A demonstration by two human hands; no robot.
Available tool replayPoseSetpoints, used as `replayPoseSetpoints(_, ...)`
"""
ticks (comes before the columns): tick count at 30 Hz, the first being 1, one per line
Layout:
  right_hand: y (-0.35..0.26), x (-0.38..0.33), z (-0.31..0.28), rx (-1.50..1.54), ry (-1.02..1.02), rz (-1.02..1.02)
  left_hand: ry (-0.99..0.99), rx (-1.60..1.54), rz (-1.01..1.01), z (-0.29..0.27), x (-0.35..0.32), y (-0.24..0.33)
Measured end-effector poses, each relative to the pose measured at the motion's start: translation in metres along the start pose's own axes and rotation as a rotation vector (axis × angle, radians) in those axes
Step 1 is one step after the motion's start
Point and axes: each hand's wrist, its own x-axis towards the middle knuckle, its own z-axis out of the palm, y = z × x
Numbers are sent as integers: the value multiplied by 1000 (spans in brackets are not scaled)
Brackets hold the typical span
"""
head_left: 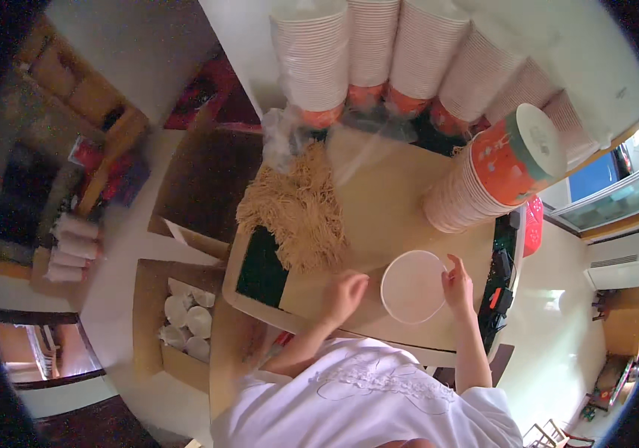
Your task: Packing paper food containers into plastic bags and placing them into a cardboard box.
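Observation:
A round white paper tub (413,287) stands on the table in front of me, its mouth facing up. My right hand (457,285) is at the tub's right rim, thumb and fingers closed on the edge. Left of the tub, a little apart from it, my left hand (346,296) has its fingers curled together; whatever they may hold is hidden. Beyond my left hand lies a tangled heap of tan shredded strips (301,209). At the far right, a leaning stack of nested tubs (495,170) shows an orange and green printed tub at its end.
Tall plastic-wrapped tub stacks (428,52) line the table's back against the wall. Left of the table stand a carton (151,321) of white wrapped rounds and an open dark box (211,175). Black and orange items (497,299) lie along the right edge, near a red basket (533,225).

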Motion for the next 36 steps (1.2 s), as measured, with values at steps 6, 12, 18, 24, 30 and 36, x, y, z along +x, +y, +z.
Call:
replayPoseSetpoints(6, -12, -17, -9, -23, 28, -88, 334, 157, -109, -25, 23, -118)
replayPoseSetpoints(12, -11, -33, -33, 189, 103, -17, 526, 240, -149, -52, 65, -104)
replayPoseSetpoints(18, -6, -29, -24, 293, 77, -153, 901, -307, -310, -82, 67, -216)
replayPoseSetpoints(24, -16, -49, -21, 490, 71, -107, 792, -78, -244, -80, 71, -109)
replayPoseSetpoints(30, -59, -82, 55, 940, -393, -13, 90, -168, -14, -37, -10, 50)
replayPoseSetpoints(36, -92, -86, 71, 994, -481, 113, 113, -257, -30, -3, -49, 63)
